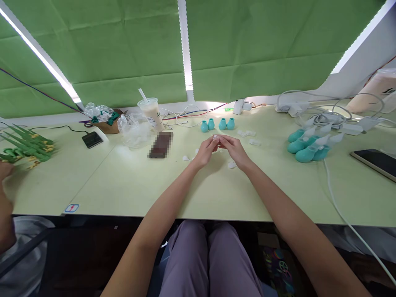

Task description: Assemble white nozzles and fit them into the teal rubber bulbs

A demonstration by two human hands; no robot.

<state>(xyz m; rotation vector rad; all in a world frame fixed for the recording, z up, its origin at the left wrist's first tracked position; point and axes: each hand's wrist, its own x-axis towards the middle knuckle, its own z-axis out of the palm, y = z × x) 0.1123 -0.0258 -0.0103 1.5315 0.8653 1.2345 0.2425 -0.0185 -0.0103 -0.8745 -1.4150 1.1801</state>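
My left hand (206, 151) and my right hand (234, 149) meet above the table with their fingertips pinched together. A small clear-white piece (215, 136) shows between the fingers; its exact shape is mostly hidden. Under and around the hands lie small translucent white pieces (232, 164), one of them a loose white piece (186, 158) left of my left hand. Just beyond the fingers, several small teal vase-shaped pieces (222, 123) stand upright. To the right, several teal bulb-shaped pieces (305, 153) lie in a group, with pointed translucent white tips attached.
A drink cup (151, 113) with a straw, a plastic bag (134, 131) and a blurred dark rectangle (161, 145) lie left of centre. A phone (375, 159) and coiled white cables (332, 117) are at right. Another person's hand (5, 170) is near green plant-like pieces (29, 144).
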